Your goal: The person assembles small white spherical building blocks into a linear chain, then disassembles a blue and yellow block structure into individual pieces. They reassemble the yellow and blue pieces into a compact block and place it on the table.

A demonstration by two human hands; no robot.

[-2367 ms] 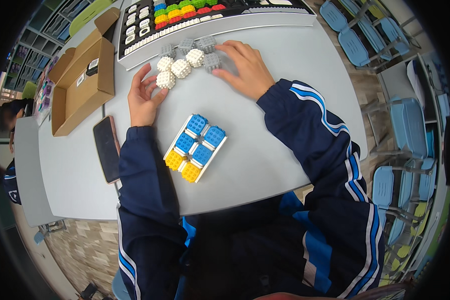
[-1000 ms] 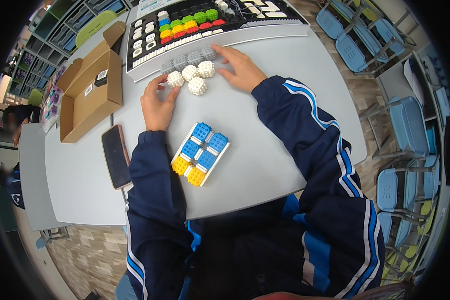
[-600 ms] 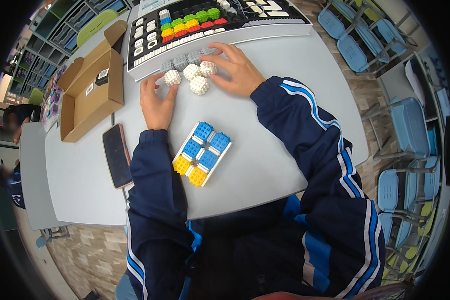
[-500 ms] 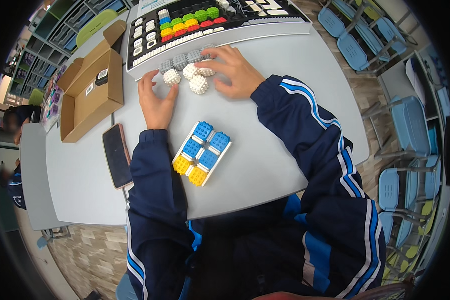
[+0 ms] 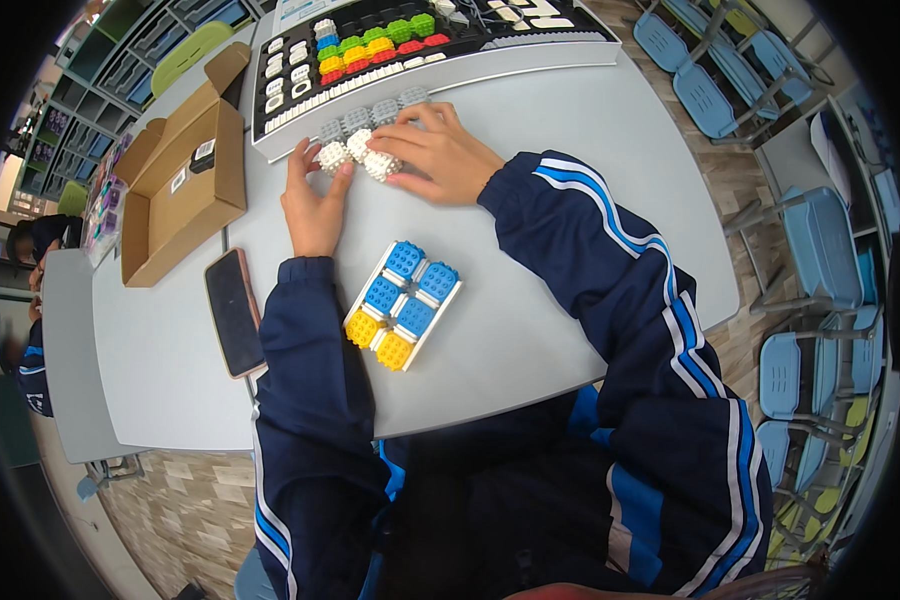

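Note:
White studded blocks [image 5: 380,166] sit bunched together on the table, just in front of a row of grey studded blocks [image 5: 384,112]. My right hand [image 5: 440,155] is curled against the right side of the white bunch, fingertips above and thumb below one block. At the bunch's left end, my left hand [image 5: 312,205] has thumb and fingers apart around another white block [image 5: 332,157]. Nearer me lies an assembly of blue and yellow studded blocks [image 5: 398,305] joined by white strips, touched by neither hand.
A black parts tray with a white rim [image 5: 450,75] spans the far side, holding coloured blocks. An opened cardboard box [image 5: 185,185] stands at left, with a phone [image 5: 234,312] nearer me. Blue chairs [image 5: 815,250] are at right; people are at far left.
My right hand has moved left and closed in on the white blocks, which have shifted left into a tighter bunch. My left hand has barely moved; the blue and yellow assembly stays put.

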